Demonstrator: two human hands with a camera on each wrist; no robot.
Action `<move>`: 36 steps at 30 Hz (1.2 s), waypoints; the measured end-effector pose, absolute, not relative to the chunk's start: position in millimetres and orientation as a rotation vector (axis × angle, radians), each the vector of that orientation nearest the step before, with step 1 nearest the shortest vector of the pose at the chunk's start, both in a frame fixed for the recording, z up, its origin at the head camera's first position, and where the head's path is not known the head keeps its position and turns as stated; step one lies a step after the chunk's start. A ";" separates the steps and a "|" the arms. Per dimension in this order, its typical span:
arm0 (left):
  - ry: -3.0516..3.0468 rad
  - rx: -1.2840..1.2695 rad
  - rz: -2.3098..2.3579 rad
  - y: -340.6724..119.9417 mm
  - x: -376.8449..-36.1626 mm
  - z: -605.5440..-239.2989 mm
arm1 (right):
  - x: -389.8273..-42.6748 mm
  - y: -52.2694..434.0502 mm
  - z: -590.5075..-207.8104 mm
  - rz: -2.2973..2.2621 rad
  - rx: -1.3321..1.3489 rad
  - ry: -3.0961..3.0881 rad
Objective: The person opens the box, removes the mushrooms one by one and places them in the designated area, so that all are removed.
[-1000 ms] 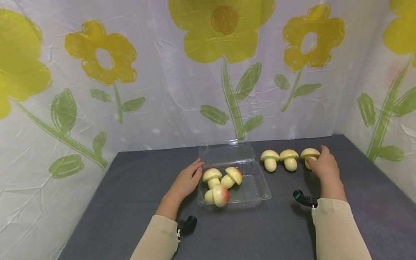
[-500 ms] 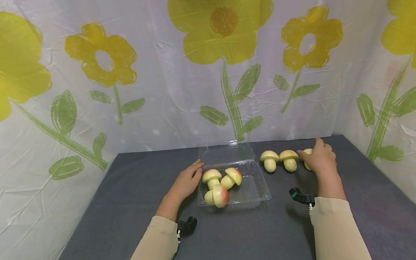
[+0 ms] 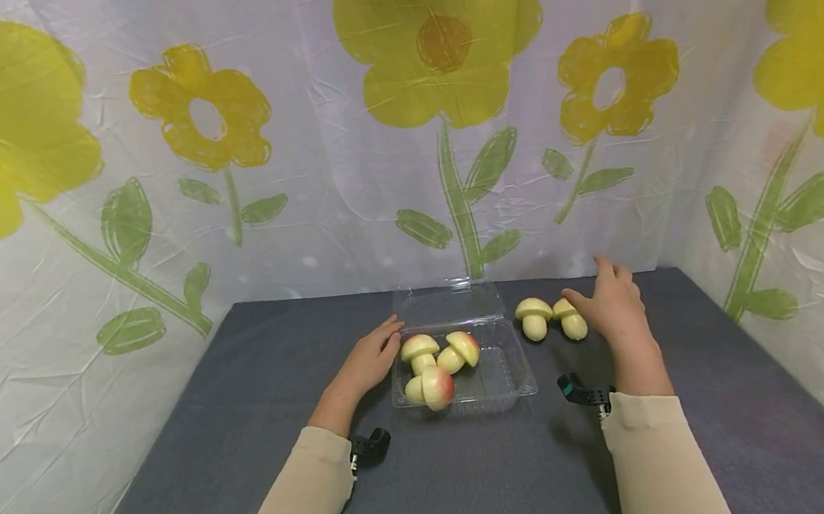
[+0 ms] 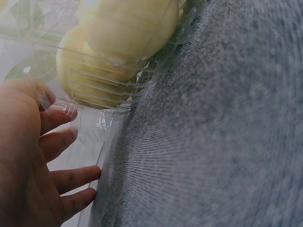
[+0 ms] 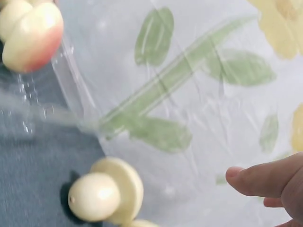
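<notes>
Just under the right hand point(image 3: 610, 304), two toy mushrooms point(image 3: 534, 317) stand on the table; its fingers are spread and hold nothing. The left hand point(image 3: 371, 358) rests flat against the clear box point(image 3: 521, 379). These mushrooms look light and smooth, so the round cap seems best to grab.

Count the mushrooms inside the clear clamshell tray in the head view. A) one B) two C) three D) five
C: the head view shows three mushrooms in the clear clamshell tray, one upright, one tipped beside it and one lying at the front, while two more stand outside on the grey mat near the right hand.
</notes>
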State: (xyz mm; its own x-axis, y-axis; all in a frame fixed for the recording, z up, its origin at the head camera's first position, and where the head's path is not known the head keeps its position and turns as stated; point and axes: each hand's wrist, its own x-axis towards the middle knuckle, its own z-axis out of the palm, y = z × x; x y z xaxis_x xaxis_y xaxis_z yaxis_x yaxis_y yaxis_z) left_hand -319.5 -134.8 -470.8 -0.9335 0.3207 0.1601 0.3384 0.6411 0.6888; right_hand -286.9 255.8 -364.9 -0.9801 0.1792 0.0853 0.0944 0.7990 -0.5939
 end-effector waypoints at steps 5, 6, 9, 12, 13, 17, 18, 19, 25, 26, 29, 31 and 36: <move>-2.834 -0.559 -1.174 -134.7 -320.9 -471.6 | -283.4 235.5 -359.1 0.885 -0.137 -2.859; -2.834 -0.558 -1.169 -134.7 -321.3 -471.8 | -282.9 232.2 -357.9 0.877 -0.122 -2.866; -2.851 -0.545 -1.160 -134.6 -322.1 -472.1 | -281.5 223.9 -355.5 0.841 -0.076 -2.892; -2.848 -0.544 -1.167 -135.0 -322.3 -472.7 | -280.6 217.3 -354.4 0.800 -0.021 -2.910; -2.850 -0.541 -1.171 -135.1 -322.4 -472.9 | -280.2 215.0 -354.2 0.785 -0.002 -2.912; -2.840 -0.552 -1.167 -135.5 -322.8 -473.8 | -277.9 205.3 -353.5 0.759 0.072 -2.921; -2.840 -0.551 -1.167 -135.6 -322.7 -473.8 | -277.2 202.8 -353.4 0.754 0.089 -2.927; -2.842 -0.552 -1.168 -135.7 -322.7 -473.8 | -276.4 200.3 -353.4 0.755 0.105 -2.933; -2.844 -0.557 -1.179 -135.8 -323.2 -474.5 | -275.0 183.4 -357.2 0.709 0.172 -2.969; -2.843 -0.558 -1.180 -135.8 -323.2 -474.6 | -274.6 180.4 -357.9 0.699 0.184 -2.973; -2.844 -0.555 -1.179 -135.9 -323.0 -474.9 | -273.2 172.0 -360.3 0.669 0.233 -2.980; -2.841 -0.559 -1.178 -135.9 -323.0 -474.7 | -272.7 167.0 -363.0 0.658 0.273 -2.983; -2.850 -0.559 -1.172 -136.0 -322.7 -473.7 | -271.5 154.0 -369.5 0.621 0.355 -2.988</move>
